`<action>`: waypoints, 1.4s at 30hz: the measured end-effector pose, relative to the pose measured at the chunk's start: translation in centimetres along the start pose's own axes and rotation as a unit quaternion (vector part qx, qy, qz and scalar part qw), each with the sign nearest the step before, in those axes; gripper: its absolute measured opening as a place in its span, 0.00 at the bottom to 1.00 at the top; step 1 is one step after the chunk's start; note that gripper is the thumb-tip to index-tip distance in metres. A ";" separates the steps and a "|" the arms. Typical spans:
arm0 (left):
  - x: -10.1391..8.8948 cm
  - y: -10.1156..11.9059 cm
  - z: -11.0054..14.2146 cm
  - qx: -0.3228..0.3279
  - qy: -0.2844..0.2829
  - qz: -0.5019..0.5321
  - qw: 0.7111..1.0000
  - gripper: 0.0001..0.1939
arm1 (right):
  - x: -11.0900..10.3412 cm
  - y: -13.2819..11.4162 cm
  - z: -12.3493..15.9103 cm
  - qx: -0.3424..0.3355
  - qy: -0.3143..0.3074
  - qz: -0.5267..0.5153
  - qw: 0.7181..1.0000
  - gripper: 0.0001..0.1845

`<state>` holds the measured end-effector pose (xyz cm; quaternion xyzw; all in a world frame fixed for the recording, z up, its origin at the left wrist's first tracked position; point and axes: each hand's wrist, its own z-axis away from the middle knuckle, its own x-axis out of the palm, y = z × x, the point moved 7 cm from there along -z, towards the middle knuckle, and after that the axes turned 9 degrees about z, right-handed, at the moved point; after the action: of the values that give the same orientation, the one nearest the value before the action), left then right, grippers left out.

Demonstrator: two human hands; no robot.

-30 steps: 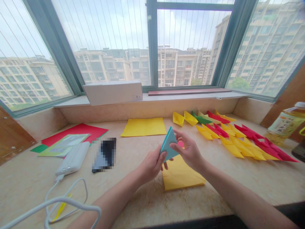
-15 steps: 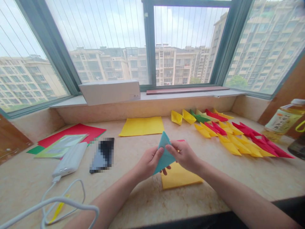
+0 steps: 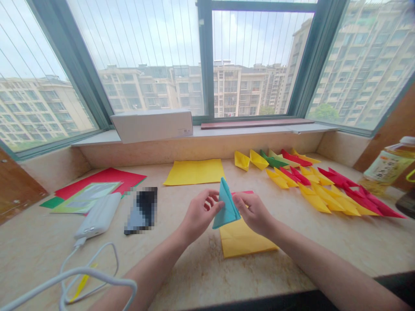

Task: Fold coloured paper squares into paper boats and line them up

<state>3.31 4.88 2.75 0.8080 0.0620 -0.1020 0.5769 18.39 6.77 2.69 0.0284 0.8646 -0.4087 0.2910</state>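
Observation:
Both my hands hold a folded teal paper triangle (image 3: 226,206) upright, a little above the stone counter (image 3: 181,268). My left hand (image 3: 198,215) pinches its left edge with thumb and fingertips, the other fingers curled. My right hand (image 3: 254,211) grips its right side, fingers closed around the fold. Beneath the hands lies a folded yellow paper (image 3: 243,239), and a bit of red paper (image 3: 244,192) shows behind my right hand.
Rows of folded yellow, red and green paper boats (image 3: 319,185) fill the right. A yellow sheet (image 3: 195,171) lies at the back, with red and green sheets (image 3: 103,181), a power bank (image 3: 99,215), cable (image 3: 74,276) and phone (image 3: 142,209) on the left. A bottle (image 3: 387,166) stands far right, a white box (image 3: 152,125) on the sill.
The teal triangle has turned between my hands and now stands narrower and more upright. My left hand has shifted from under it to pinching its left edge.

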 end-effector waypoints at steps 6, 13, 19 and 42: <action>1.7 -1.1 0.3 -0.076 -0.097 0.217 0.968 0.19 | 0.8 0.0 -0.2 0.033 -0.047 -0.155 0.986 0.22; 2.2 -1.3 0.4 -0.077 -0.113 0.250 0.959 0.21 | 1.2 0.1 -0.4 0.053 -0.099 -0.181 0.977 0.24; 2.2 -0.8 0.5 -0.077 -0.094 0.238 0.964 0.20 | -0.2 0.1 -0.8 0.058 -0.097 -0.100 0.988 0.23; 2.3 0.1 0.9 -0.074 -0.128 0.224 0.963 0.21 | -1.6 -0.4 -1.1 0.054 -0.105 -0.146 0.982 0.24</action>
<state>5.51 3.91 1.98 0.7364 -0.1872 -0.0678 0.6466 19.09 7.60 4.43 -0.1257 0.8006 -0.4939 0.3152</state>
